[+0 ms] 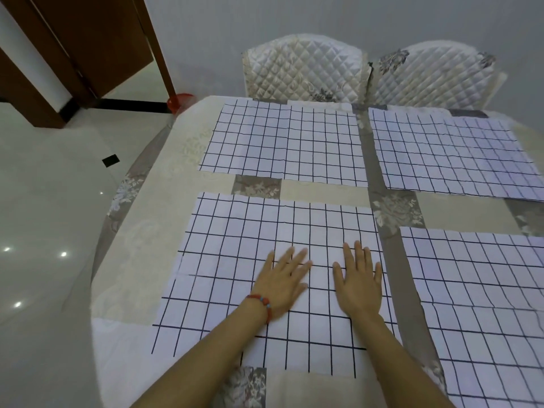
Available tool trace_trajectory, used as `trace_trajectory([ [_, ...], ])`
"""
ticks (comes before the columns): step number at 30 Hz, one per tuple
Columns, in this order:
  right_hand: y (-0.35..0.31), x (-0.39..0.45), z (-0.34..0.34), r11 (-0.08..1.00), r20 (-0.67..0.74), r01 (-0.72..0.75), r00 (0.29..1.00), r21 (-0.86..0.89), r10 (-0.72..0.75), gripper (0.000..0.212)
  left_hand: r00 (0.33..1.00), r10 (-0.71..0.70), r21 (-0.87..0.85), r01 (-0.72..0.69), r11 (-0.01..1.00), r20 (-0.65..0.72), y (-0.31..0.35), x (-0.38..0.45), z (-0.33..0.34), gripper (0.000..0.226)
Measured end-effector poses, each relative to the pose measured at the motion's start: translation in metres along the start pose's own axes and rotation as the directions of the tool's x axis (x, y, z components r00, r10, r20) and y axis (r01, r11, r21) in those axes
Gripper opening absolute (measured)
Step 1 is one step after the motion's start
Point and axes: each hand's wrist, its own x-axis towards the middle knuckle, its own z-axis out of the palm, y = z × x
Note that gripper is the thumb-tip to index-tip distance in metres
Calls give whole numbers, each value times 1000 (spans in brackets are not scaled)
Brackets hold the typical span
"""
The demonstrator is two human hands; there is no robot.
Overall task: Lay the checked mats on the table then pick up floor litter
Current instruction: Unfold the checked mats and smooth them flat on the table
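Both grips lie flat, fingers straight: I see my left hand (285, 282) and right hand (359, 279) pressing the near-left checked mat (235, 260) onto the worktop (141, 260).

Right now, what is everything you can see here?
mats: four, white with dark checks, flat on the table, two near, two far
tablecloth: one, cream and grey floral patchwork, under the mats
chairs: two, white quilted covers, far side of the table
door: one, brown wood, top left
basin: one, red, on the floor by the door frame
scrap: one, black, on the white floor at left
bracelet: one, red beads, left wrist
left hand: flat on the near left mat
right hand: flat on the same mat
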Motion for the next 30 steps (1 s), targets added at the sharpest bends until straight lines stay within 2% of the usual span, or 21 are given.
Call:
trace_trajectory([
  [1,0,0,0,1000,-3,2,1000,3,-2,77,994,-48,-40,52,998,97,-11,6,-3,58],
  [2,1,0,0,1000,-6,4,1000,9,-4,77,981,-153,-53,160,986,121,-28,10,-4,61],
  [3,1,0,1,1000,-7,5,1000,11,-5,76,959,-268,-39,272,962,89,-48,13,-5,64],
  [4,0,0,1,1000,-4,6,1000,7,-6,76,917,-393,-43,396,917,64,-67,14,-8,64],
  [6,0,0,1,1000,-5,9,1000,-3,-9,76,786,-615,-123,618,777,65,-96,14,-13,60],
  [7,1,0,2,1000,-12,10,1000,-4,-10,75,723,-687,-163,689,707,76,-103,15,-15,62],
  [8,1,0,2,1000,-18,11,1000,-2,-11,75,688,-722,-175,721,670,69,-101,18,-18,64],
  [9,2,0,3,1000,-23,11,1000,-1,-11,75,705,-708,-154,703,694,24,-93,25,-19,66],
  [10,2,0,4,1000,-27,13,1000,-1,-13,76,770,-638,-119,631,766,-24,-80,32,-19,65],
  [12,3,0,4,1000,-32,13,999,-2,-13,76,924,-379,-97,373,923,-46,-51,47,-15,61],
  [13,3,1,4,1000,-32,12,999,-4,-12,75,969,-247,-100,244,964,-14,-37,53,-14,59],
  [15,3,2,4,1000,-31,14,999,-11,-14,74,992,-101,-64,105,992,74,-31,57,-13,57],
  [17,3,2,4,1000,-37,16,999,-5,-16,73,985,-160,-11,161,987,63,-52,55,-10,59],
  [19,4,2,5,1000,-44,13,999,-4,-13,73,933,-359,-45,360,932,35,-84,39,-9,61],
  [22,3,2,5,1000,-50,6,999,-4,-6,73,757,-651,-163,649,743,48,-113,2,-13,61],
  [23,3,2,5,1000,-50,6,999,-4,-6,73,700,-713,-193,707,681,48,-110,-7,-14,63],
  [24,3,2,5,1000,-50,7,999,-3,-7,73,676,-737,-209,725,656,33,-101,-14,-13,65],
  [25,3,2,4,1000,-50,8,999,-2,-8,73,705,-709,-213,693,688,2,-85,-20,-13,66],
  [28,3,0,3,1000,-39,6,999,-7,-7,75,910,-414,-150,406,902,-26,-26,-42,2,66],
  [30,2,0,3,1000,-23,3,1000,-19,-3,72,946,-323,-47,322,946,-21,-10,-62,19,64],
])
